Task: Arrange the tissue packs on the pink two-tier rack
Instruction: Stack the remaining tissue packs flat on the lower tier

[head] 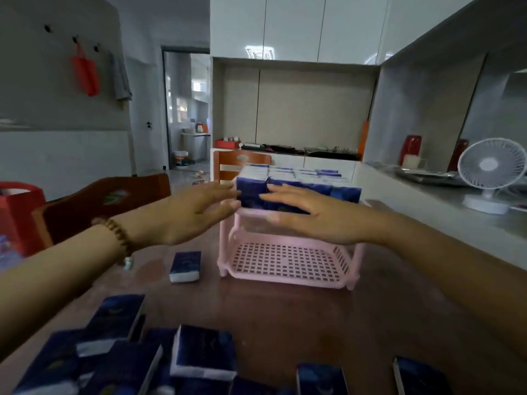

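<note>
Touching: left hand (185,216) and right hand (316,218), fingers (281,196) straight, slightly apart, against the tissue packs (343,194).
Row: on top tier of pink rack (285,278).
Loose packs (203,350): scattered on tabletop (328,323).

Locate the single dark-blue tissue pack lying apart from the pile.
In the head view, the dark-blue tissue pack lies flat on the brown wooden table, just left of the front-left leg of the pink plastic two-tier rack.
</note>
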`<state>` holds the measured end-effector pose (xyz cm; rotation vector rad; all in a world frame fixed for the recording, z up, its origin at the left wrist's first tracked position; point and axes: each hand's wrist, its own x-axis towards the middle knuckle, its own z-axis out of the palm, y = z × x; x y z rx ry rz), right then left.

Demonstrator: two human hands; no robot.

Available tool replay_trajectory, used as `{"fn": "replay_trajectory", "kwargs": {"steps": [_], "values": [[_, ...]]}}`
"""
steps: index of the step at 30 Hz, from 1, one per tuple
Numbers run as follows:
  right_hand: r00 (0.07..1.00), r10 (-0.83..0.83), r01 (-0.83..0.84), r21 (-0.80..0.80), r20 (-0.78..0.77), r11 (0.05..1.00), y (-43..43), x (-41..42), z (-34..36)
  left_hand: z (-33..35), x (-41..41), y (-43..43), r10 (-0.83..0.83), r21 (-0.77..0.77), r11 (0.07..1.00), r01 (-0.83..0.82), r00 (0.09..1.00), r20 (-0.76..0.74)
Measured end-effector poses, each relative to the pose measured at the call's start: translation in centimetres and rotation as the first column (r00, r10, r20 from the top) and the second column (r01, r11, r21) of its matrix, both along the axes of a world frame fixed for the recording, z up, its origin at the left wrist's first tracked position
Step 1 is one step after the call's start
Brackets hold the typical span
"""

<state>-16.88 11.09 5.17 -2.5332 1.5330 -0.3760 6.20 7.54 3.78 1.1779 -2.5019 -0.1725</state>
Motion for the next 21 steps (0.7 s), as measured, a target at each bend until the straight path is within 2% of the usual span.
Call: {"fn": "replay_trajectory", "kwargs": {"steps": [4,6,9,14,18,21], "values": [[0.996,0.087,-0.086,0.162,0.0,0.983,1.6,3.2,-5.4,-5.3,4.2,3.1,0.105,0.225,0.968,-0.111,0.994,0.04],[0.99,0.135,-0.142,0.235,0.044,0.962,2.4,4.8,-7.7,-7.6,6.1,4.7,0.09,0.293,0.95,-0.106,0.994,0.067],[0.981,0.182,-0.193,0.319,0.066,0.928,3.9,6.6,-9.9,-9.8,8.9,6.6,0.087,0.27,0.956,-0.117,0.989,0.118],[0.971,0.21,-0.241,0.462,0.117,0.854,6.2,8.3,-11.5,-12.6,10.7,9.2,0.107,0.323,0.941,-0.102,0.994,0.002],[0.975,0.222,-0.195,0.461,-0.003,0.866,7.4,8.7,-12.4,-14.4,10.0,9.6,0.103,0.314,0.947,-0.073,0.992,-0.079],[0.98,0.173,-0.113,0.44,-0.1,0.891,7.3,8.2,-13.0,-14.4,8.5,9.2,0.091,0.275,0.958,-0.084,0.996,-0.013]]}}
